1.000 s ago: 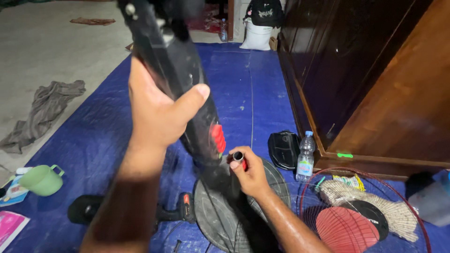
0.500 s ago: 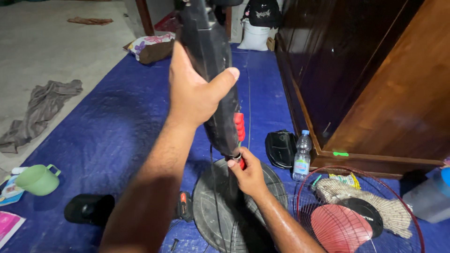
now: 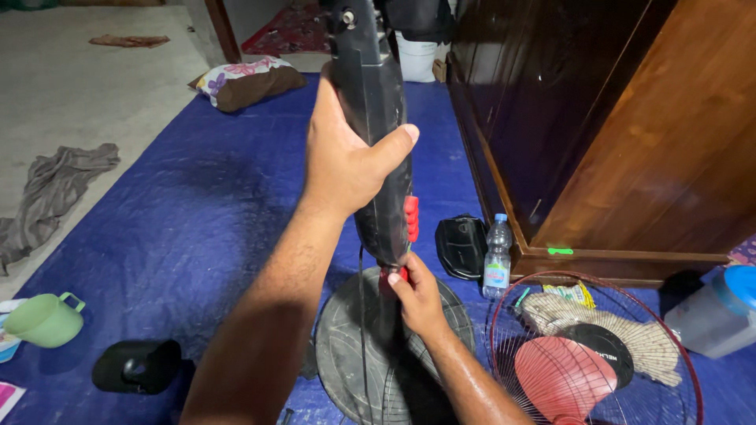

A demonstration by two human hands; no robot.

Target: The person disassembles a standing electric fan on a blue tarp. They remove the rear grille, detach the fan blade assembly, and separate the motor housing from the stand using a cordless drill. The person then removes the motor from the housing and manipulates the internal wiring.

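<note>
The left hand [image 3: 346, 161] is wrapped around the black fan column [image 3: 376, 134], upright over the round base [image 3: 386, 354]. The right hand [image 3: 417, 299] pinches its red collar [image 3: 394, 274]. A water bottle [image 3: 497, 258] stands near; the red fan grille [image 3: 598, 354] holds a cloth [image 3: 622, 334].

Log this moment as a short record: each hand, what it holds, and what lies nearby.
left hand: grips black fan column, upright
right hand: pinches red collar at column's lower end
below: round black base on blue tarp
right side: red wire guard, water bottle, wooden cabinet
left side: green mug
</note>
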